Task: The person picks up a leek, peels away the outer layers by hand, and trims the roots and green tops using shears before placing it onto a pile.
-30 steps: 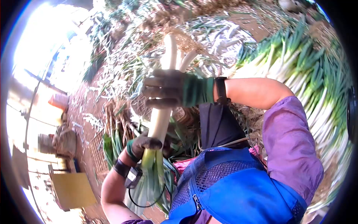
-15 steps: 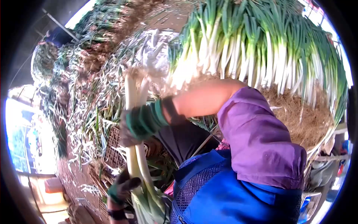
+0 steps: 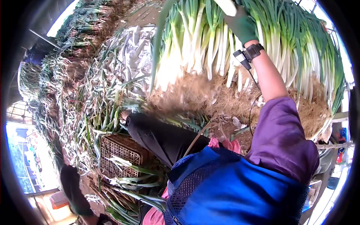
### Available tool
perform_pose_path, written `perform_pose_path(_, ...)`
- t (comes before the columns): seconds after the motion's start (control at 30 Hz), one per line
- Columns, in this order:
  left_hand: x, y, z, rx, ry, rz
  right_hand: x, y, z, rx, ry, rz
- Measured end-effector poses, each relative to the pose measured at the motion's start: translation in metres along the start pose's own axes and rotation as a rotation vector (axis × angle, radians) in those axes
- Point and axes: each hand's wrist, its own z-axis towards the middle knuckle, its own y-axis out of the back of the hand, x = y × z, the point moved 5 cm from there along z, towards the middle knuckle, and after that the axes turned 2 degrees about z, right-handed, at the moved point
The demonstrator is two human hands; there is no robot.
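My right hand (image 3: pixel 241 26), in a green glove with a dark band at the wrist, is at the top over a row of long green onions (image 3: pixel 198 45). It is closed around a thick green onion (image 3: pixel 226 6) whose white stalk shows above the glove; the rest leaves the frame. My left hand (image 3: pixel 74 189), in a dark glove with a green cuff, is low at the left. Its fingers are stretched out, with nothing seen in them. Near it are loose green leaves (image 3: pixel 129 183) and a brown plastic crate (image 3: pixel 120 155).
Tangled roots (image 3: pixel 187 92) fringe the row's lower side. Trimmed leaves and peelings (image 3: pixel 75 112) cover the ground at the left. My dark-trousered leg (image 3: pixel 161 137) stretches past the crate. A cable (image 3: pixel 250 112) hangs from a small device (image 3: pixel 242 59) at my right wrist.
My right hand has swung up and right from the crate to the onion row. My left hand has let go of the green onions and moved left and slightly down.
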Motion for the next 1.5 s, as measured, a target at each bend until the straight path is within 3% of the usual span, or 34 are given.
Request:
perform_pose_path(0.07,0.040,-0.013,-0.003,-0.003,0.198,-0.057,-0.073,-0.042,-0.014,0.073,-0.305,0.102)
perform_pose_path(0.13,0.083,-0.024,-0.009,-0.014,0.390,-0.138,-0.162,-0.099,-0.036,0.130,-0.547,-0.038)
perform_pose_path(0.2,0.120,-0.036,-0.019,-0.017,0.491,-0.217,-0.194,-0.115,-0.074,0.243,-0.806,-0.227)
perform_pose_path(0.3,0.149,-0.049,-0.030,0.011,0.599,-0.214,-0.185,-0.126,-0.079,0.332,-0.749,-0.158)
perform_pose_path(0.43,0.159,-0.074,-0.044,0.032,0.733,-0.190,-0.189,-0.146,-0.080,0.338,-0.684,-0.376)
perform_pose_path(0.57,0.188,-0.093,-0.057,0.189,0.761,-0.140,-0.212,-0.154,-0.074,0.418,-0.771,-0.276)
perform_pose_path(0.73,0.273,-0.084,-0.100,0.172,0.807,-0.141,-0.214,-0.147,-0.071,0.463,-0.851,-0.241)
perform_pose_path(0.77,0.292,-0.081,-0.111,0.133,0.798,-0.113,-0.281,-0.180,-0.058,0.549,-0.810,-0.313)
perform_pose_path(0.83,0.321,-0.076,-0.138,-0.016,0.855,-0.034,-0.194,-0.124,-0.071,0.467,-0.796,-0.163)
perform_pose_path(0.9,0.370,-0.067,-0.165,-0.064,0.906,0.063,-0.186,-0.122,-0.066,0.467,-0.691,-0.339)
perform_pose_path(0.97,0.398,-0.079,-0.187,0.031,1.083,-0.061,-0.167,-0.117,-0.067,0.443,-0.612,-0.414)
perform_pose_path(1.03,0.397,-0.114,-0.202,0.054,1.243,-0.496,-0.155,-0.123,-0.060,0.440,-0.501,-0.488)
perform_pose_path(1.07,0.431,-0.128,-0.209,0.231,0.811,-0.437,-0.141,-0.128,-0.058,0.437,-0.458,-0.493)
perform_pose_path(1.1,0.462,-0.150,-0.223,0.398,0.449,-0.163,-0.116,-0.135,-0.057,0.443,-0.378,-0.453)
perform_pose_path(1.13,0.488,-0.170,-0.240,0.435,0.072,0.112,-0.094,-0.142,-0.056,0.451,-0.298,-0.412)
perform_pose_path(1.23,0.454,-0.214,-0.244,0.344,0.620,-0.537,-0.025,-0.194,-0.074,0.454,0.005,-0.066)
perform_pose_path(1.27,0.440,-0.223,-0.242,0.235,0.766,-0.622,0.007,-0.216,-0.094,0.504,0.064,0.118)
perform_pose_path(1.3,0.415,-0.223,-0.228,0.123,1.036,-0.425,0.037,-0.239,-0.118,0.620,0.048,0.382)
perform_pose_path(1.37,0.408,-0.202,-0.220,-0.180,0.763,-0.121,0.118,-0.252,-0.185,0.860,0.145,0.623)
perform_pose_path(1.43,0.351,-0.149,-0.200,-0.284,0.721,0.286,0.225,-0.228,-0.267,1.054,0.392,0.719)
perform_pose_path(1.5,0.351,-0.110,-0.204,-0.434,0.659,0.527,0.301,-0.199,-0.357,1.374,0.316,0.718)
